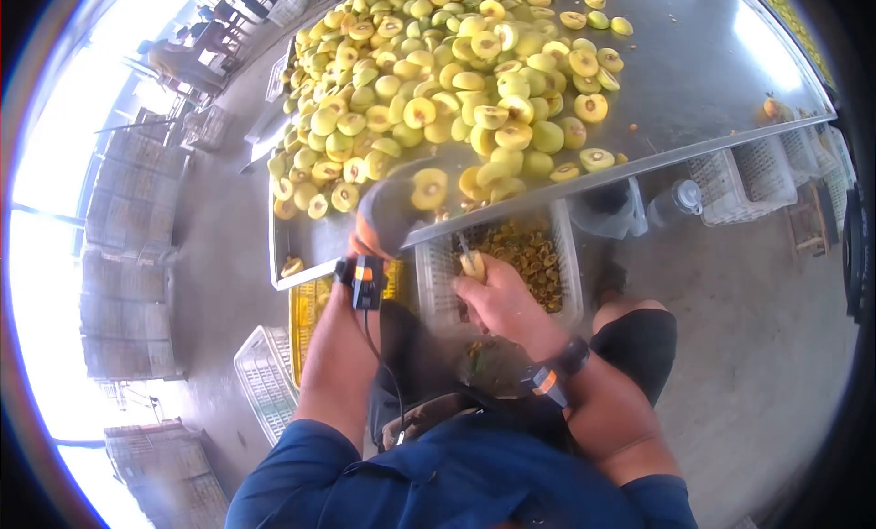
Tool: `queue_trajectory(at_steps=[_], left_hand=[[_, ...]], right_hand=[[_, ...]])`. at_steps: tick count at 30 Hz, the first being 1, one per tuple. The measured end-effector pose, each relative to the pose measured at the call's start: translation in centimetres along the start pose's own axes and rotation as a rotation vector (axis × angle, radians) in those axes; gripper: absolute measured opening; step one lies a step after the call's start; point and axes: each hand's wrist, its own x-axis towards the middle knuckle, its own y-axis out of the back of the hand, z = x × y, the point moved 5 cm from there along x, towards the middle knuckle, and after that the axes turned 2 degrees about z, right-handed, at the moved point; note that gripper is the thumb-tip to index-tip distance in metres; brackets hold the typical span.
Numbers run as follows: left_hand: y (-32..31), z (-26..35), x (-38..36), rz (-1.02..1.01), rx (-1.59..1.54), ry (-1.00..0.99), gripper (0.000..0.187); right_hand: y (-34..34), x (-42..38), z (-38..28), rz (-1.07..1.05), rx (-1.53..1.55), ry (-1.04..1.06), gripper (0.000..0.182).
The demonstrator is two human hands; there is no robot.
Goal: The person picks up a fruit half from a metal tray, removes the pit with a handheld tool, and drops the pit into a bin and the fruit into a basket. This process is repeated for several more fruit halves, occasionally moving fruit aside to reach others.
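My left hand (388, 214), in a dark and orange glove, is smeared by motion at the near edge of the metal table. Right at its fingertips is a fruit half (429, 189) with a brown centre; I cannot tell whether the fingers grip it. Bare and closed, my right hand (502, 296) grips a small tool with a pale handle (473, 265) and a thin metal tip. This hand is over a white crate (435, 287) that contains brown fruit pits and scraps (529, 255). A large heap of halved yellow-green fruit (420, 82) covers the table's left part.
The metal table (680, 91) has a raised rim. A yellow crate (304, 324) and a white crate (260, 369) stand at my left. Beyond the table's right edge are white baskets (748, 187) and a clear plastic jug (675, 200). Stacked crates (132, 264) line the left side.
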Motion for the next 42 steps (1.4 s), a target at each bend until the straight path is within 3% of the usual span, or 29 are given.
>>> queue_trajectory(at_steps=[2, 4, 6, 7, 10, 15, 19, 20, 22, 24, 27, 28, 31, 34, 42], left_hand=[[-1.5, 2.6, -2.9, -0.086, 0.206, -0.124, 0.063], [-3.6, 3.1, -4.6, -0.083, -0.166, 0.016, 0.061], [-5.8, 4.6, -6.3, -0.069, -0.761, 0.178, 0.060], [-6.0, 4.8, -6.8, -0.061, -0.755, 0.173, 0.058], [-6.6, 5.2, -7.7, -0.003, -0.717, 0.162, 0.053], [-7.6, 4.7, -8.8, 0.108, -0.611, 0.159, 0.049], [-7.3, 5.4, -9.4, 0.182, 0.130, -0.172, 0.043], [-7.2, 4.8, -9.5, 0.189, 0.239, -0.259, 0.041], [-7.0, 3.8, -9.5, 0.200, 0.138, -0.233, 0.039], [-7.5, 2.0, -9.5, 0.202, -0.287, -0.008, 0.037], [-7.7, 2.7, -9.5, 0.265, -0.033, -0.155, 0.031], [-7.5, 4.0, -9.6, 0.296, 0.271, -0.327, 0.025], [-7.7, 4.8, -9.6, 0.297, -0.023, -0.184, 0.022], [-7.2, 4.3, -10.0, 0.315, 0.423, -0.356, 0.027], [-8.4, 3.9, -9.6, 0.351, -0.188, -0.092, 0.040]], right_hand=[[-0.2, -0.2, -0.6, 0.010, -0.015, 0.027, 0.020], [0.0, -0.4, -1.3, 0.028, -0.054, 0.059, 0.021], [0.4, -0.3, -1.3, 0.053, -0.140, 0.105, 0.022], [0.6, -0.3, -1.1, 0.064, -0.184, 0.130, 0.022], [1.0, -0.4, -0.5, 0.203, -0.446, 0.479, 0.024], [0.9, -0.9, -0.3, 0.213, -0.484, 0.469, 0.026], [1.1, -0.9, -0.1, 0.244, -0.640, 0.312, 0.027], [0.9, -0.7, -0.1, 0.160, -0.545, 0.319, 0.027], [0.5, -0.4, -0.4, -0.007, -0.356, 0.334, 0.026], [0.7, -0.7, 0.3, 0.155, -0.534, 0.377, 0.025], [0.9, -0.7, 0.2, 0.274, -0.658, 0.386, 0.024], [0.9, -0.7, 0.1, 0.293, -0.673, 0.380, 0.024], [0.6, -1.2, -0.7, 0.254, -0.650, 0.443, 0.023], [0.6, -0.9, -0.6, 0.233, -0.633, 0.425, 0.023], [1.0, -0.5, -0.4, 0.274, -0.656, 0.355, 0.024]])
